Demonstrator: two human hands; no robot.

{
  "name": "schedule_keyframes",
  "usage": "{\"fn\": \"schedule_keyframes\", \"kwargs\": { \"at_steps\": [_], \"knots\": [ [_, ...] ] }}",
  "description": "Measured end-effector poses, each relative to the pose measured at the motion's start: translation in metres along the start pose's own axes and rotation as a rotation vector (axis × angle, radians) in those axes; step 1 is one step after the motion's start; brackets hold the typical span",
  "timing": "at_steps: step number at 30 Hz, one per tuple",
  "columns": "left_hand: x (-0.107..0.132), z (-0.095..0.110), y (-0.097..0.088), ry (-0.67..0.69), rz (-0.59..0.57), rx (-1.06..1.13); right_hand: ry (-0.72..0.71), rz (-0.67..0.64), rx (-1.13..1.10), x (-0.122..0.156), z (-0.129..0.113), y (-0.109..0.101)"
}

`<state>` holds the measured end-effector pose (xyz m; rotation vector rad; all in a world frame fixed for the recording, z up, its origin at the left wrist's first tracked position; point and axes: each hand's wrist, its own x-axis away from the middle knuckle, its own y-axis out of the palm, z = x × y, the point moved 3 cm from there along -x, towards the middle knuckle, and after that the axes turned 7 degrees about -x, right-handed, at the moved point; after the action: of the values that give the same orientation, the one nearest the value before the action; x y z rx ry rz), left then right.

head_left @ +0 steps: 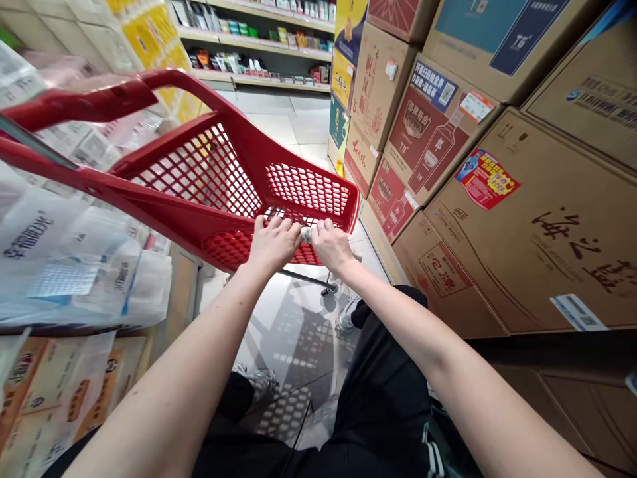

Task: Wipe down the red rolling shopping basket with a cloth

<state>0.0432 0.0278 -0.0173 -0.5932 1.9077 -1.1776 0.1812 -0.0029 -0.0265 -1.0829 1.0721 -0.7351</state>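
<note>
A red plastic shopping cart (149, 199) with mesh sides stands slanted in front of me, its handle at the upper left. Its basket looks bare inside. My left hand (275, 244) is closed at the cart's near side rim, fingers curled over and knuckles up. Close beside it, my right hand (331, 245) is closed the same way. Between them shows a short stretch of a white printed bar-like thing (306, 234), with a pale end past my right hand. Whether this is part of the cart I cannot tell; my fingers cover most of it.
Stacked cardboard cartons (547, 219) wall the right side. Bagged white packages (84, 259) and yellow packs (149, 33) crowd the left. Shelves (259, 40) with small goods cross the far end. A cart wheel (328, 290) and my shoes (259, 384) are on the tiled floor (303, 325).
</note>
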Motion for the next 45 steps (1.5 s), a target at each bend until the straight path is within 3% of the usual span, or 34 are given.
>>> {"fn": "schedule_keyframes", "kwargs": {
  "at_steps": [4,9,11,13,19,22,28,31,34,42,45],
  "knots": [
    [0.003,-0.013,-0.006,0.083,-0.066,0.062,-0.096,0.023,-0.03,0.007,0.014,0.0],
    [0.02,-0.082,-0.016,0.059,-0.139,-0.109,-0.204,0.056,-0.058,0.024,0.048,0.002],
    [0.029,-0.1,-0.022,0.075,-0.145,-0.165,-0.206,0.054,-0.06,0.027,0.058,0.003],
    [0.034,-0.104,-0.026,0.056,-0.128,-0.167,-0.199,0.039,-0.056,0.028,0.062,0.004],
    [0.033,-0.088,-0.024,-0.049,-0.079,-0.028,-0.081,-0.033,-0.03,0.022,0.063,0.003],
    [0.03,-0.086,-0.022,-0.068,-0.092,-0.025,-0.049,-0.056,-0.039,0.007,0.049,0.001],
    [0.033,-0.079,-0.025,-0.1,-0.104,-0.005,-0.114,0.024,-0.13,-0.043,-0.036,-0.003],
    [0.037,-0.078,-0.027,-0.08,-0.097,-0.025,-0.131,0.064,-0.139,-0.05,-0.054,-0.004],
    [0.038,-0.079,-0.028,-0.051,-0.097,-0.057,-0.128,0.033,-0.099,-0.035,-0.032,-0.002],
    [0.029,-0.074,-0.025,-0.072,-0.077,-0.035,0.064,-0.044,0.028,0.019,0.081,0.011],
    [0.026,-0.069,-0.023,-0.102,-0.051,0.009,0.149,-0.052,0.061,0.027,0.103,0.015]
  ]
}}
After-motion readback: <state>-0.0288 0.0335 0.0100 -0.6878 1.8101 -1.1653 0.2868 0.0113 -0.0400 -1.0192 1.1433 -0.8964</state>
